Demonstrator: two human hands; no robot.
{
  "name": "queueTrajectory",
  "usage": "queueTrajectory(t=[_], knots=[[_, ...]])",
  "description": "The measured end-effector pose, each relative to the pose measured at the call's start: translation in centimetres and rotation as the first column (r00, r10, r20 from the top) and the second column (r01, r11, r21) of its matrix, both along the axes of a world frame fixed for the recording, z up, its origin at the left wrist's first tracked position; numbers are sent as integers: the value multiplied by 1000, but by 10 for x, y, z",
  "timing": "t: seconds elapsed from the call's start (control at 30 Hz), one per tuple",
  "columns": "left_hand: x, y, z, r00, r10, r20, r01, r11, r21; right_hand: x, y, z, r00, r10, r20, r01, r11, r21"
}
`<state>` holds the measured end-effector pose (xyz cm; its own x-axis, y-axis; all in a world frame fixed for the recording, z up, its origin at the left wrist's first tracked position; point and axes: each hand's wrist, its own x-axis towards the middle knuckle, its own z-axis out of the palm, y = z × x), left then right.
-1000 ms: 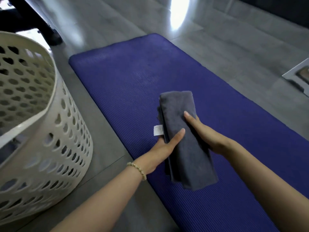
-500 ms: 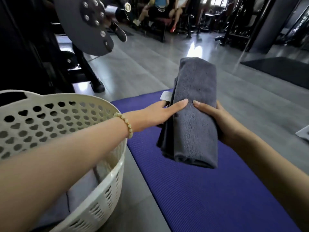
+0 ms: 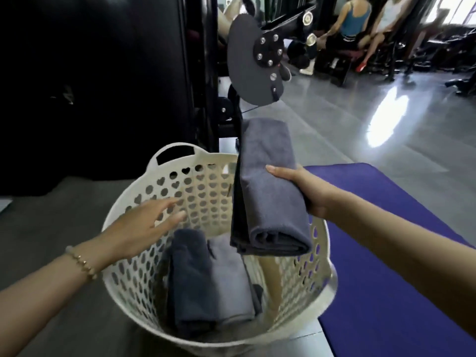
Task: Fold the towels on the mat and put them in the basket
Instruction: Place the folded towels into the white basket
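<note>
Holding the folded grey towel (image 3: 268,191) alone, the right hand (image 3: 309,194) has its thumb across the top face, with the other fingers out of sight beneath. The bundle hangs in the air over the white perforated basket (image 3: 180,148), toward its right-hand wall, its near end drooping toward the opening.

Half a second before, both hands carried this towel above the purple mat (image 3: 386,266). A second before, it lay on the mat under both hands. The left hand (image 3: 144,225) has since let go and now reaches over the basket's near-left rim, fingers spread and loosely extended, gripping nothing.

Inside the basket two folded towels lie side by side: a dark blue-grey towel (image 3: 190,279) on the left and a lighter grey towel (image 3: 231,284) on the right.

Assessment: folding of this item is finished and the transfer is nearly complete; only lowering and release remain. The free hand appears placed to steady the basket or shift the stowed towels; which of the two cannot be determined.

Risk noted: a one-handed grip may let the fold open on release.
</note>
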<state>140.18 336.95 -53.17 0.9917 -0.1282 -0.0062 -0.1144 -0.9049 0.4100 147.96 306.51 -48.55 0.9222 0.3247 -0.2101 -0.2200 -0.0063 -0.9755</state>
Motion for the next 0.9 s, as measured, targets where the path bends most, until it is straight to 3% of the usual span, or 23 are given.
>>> queueTrajectory(t=[0.23, 0.47, 0.57, 0.7, 0.8, 0.9], knots=[[-11, 22, -31, 998, 10, -57, -13, 999, -52, 18, 61, -120, 963, 41, -266, -109, 963, -248], [-11, 28, -40, 1000, -4, -17, 3, 997, -72, 46, 90, -151, 883, 216, -417, -326, 921, -213], [-9, 25, -38, 999, 12, -31, -14, 997, -81, 48, 94, -181, 882, 147, -447, -364, 815, -451], [-6, 24, -36, 999, 16, -42, -20, 995, -102, 52, 82, -200, 945, 112, -306, -304, 640, -706], [-3, 24, -36, 998, 34, -57, -41, 991, -128, 64, 75, -188, 954, 262, -144, -260, 485, -835], [-4, 22, -35, 996, 28, -81, -35, 995, -97, 57, 80, -179, 846, 501, -180, -357, 282, -891]])
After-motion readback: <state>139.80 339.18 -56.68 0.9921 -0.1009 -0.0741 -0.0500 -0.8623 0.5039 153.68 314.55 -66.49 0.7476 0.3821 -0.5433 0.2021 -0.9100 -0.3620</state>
